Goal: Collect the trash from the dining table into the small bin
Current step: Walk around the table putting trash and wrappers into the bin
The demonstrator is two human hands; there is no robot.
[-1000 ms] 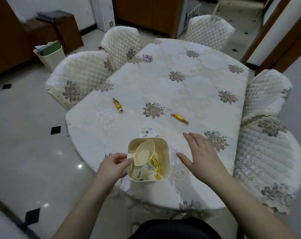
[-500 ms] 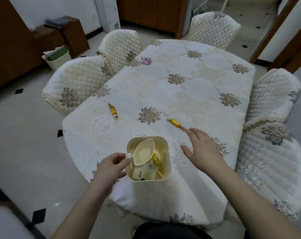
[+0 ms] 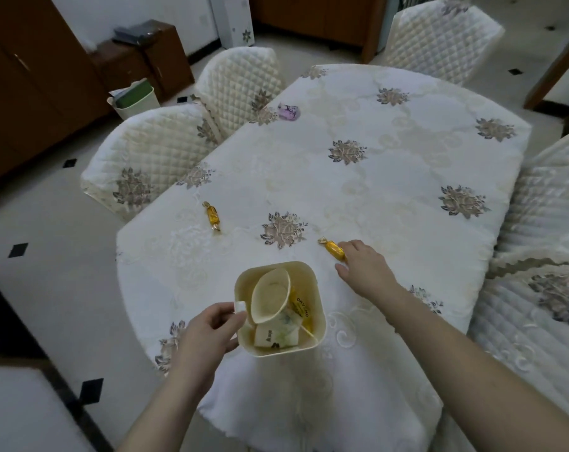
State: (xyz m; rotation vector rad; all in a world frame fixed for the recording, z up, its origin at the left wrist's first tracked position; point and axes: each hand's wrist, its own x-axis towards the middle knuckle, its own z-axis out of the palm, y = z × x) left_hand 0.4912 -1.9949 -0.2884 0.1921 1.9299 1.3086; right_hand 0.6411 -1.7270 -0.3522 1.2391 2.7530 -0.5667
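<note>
Near worktop edge: small bin [image 3: 278,308], cream, holding a cup and wrappers.
Left hand [image 3: 208,334]: grip curled round the bin's side tab.
Right hand [image 3: 366,272]: grip loosely spread, fingertips touching near gold candy [image 3: 333,248].
Worktop [image 3: 391,177], farther out: second gold candy [image 3: 212,215]; purple wrapper [image 3: 288,111] at far edge.

A dining room with a pale glossy tiled floor [image 3: 58,256] set with small black diamonds. Cream quilted chairs [image 3: 139,158] ring an oval table [image 3: 391,164] under an embroidered floral cloth. Dark wooden cabinets [image 3: 32,93] line the left side (a low wooden stand [image 3: 152,57] beside them carries a dark flat object), with a white wall [image 3: 130,11] behind.
</note>
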